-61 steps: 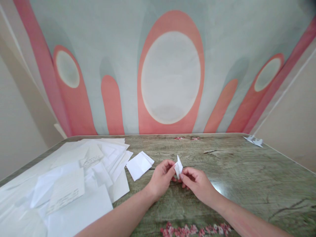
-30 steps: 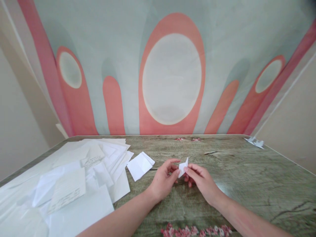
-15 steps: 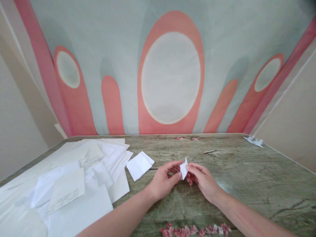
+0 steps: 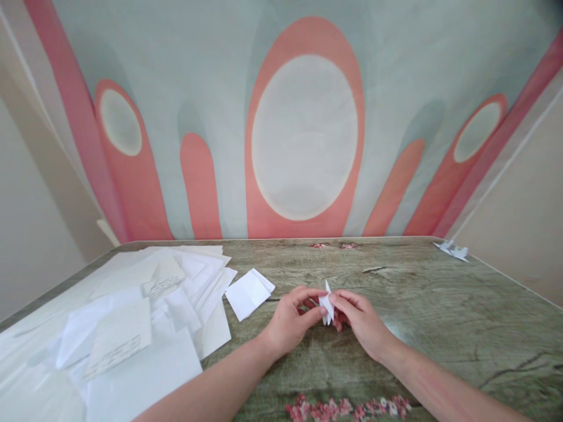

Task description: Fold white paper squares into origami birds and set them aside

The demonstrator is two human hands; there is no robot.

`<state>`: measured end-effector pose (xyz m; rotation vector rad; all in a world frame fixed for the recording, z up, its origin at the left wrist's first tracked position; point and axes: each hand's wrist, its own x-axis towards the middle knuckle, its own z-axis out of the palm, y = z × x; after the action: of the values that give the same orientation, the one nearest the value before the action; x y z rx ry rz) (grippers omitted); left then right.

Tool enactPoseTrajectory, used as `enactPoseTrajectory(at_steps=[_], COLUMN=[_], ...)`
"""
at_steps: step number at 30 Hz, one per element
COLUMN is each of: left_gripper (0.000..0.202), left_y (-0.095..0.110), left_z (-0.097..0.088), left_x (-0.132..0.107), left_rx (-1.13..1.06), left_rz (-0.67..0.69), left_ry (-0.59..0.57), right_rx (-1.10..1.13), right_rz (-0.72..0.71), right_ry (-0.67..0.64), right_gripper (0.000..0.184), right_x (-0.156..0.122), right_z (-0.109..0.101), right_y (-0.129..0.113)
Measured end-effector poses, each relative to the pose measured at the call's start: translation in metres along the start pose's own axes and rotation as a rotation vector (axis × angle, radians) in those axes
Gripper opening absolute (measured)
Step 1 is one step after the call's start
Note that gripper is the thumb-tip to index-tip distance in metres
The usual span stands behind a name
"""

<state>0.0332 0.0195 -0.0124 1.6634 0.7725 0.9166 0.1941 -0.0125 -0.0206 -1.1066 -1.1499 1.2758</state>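
Observation:
A small folded white paper (image 4: 326,306) with pointed corners is held up over the table between both hands. My left hand (image 4: 295,319) pinches it from the left with thumb and fingers. From the other side, my right hand (image 4: 358,319) grips its right edge between thumb and forefinger. The folds stand slightly apart at the lower end of the piece. Fingers cover part of it, so its full shape is hidden. Left of my left hand lies a small stack of white paper squares (image 4: 247,295).
Loose white sheets (image 4: 149,381) in a large overlapping heap cover the table's left side. Some white folded paper pieces (image 4: 453,251) lie at the far right corner. The wood-grain table (image 4: 440,305) meets a patterned wall (image 4: 224,105) at the back; pink flower prints (image 4: 347,408) mark its near edge.
The folded paper has turned a little and its lower folds have spread apart. Both hands stay in nearly the same place and keep hold of it.

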Motion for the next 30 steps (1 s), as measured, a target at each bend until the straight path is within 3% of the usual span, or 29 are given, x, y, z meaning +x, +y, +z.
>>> enactPoseTrajectory(at_steps=[14,20,30], left_gripper=[0.028,0.029,0.02], left_y=[0.0018,-0.0016,-0.0008], left_z=[0.0023,0.0018,0.0026], left_x=[0.0021,0.0031,0.0031], left_rx=[-0.142,-0.136,-0.125], left_rz=[-0.156,-0.141,-0.106], left_ry=[0.117,0.128,0.134], right_rx=[-0.141,-0.234,-0.306], right_rz=[-0.032,-0.05,-0.048], right_ry=[-0.08,-0.13,-0.075], right_gripper=[0.041,0.03,0.029], right_x=[-0.0046,-0.0063,-0.0032], right_z=[0.0027,0.0042,0.0036], right_y=[0.0001,-0.0057,-0.0058])
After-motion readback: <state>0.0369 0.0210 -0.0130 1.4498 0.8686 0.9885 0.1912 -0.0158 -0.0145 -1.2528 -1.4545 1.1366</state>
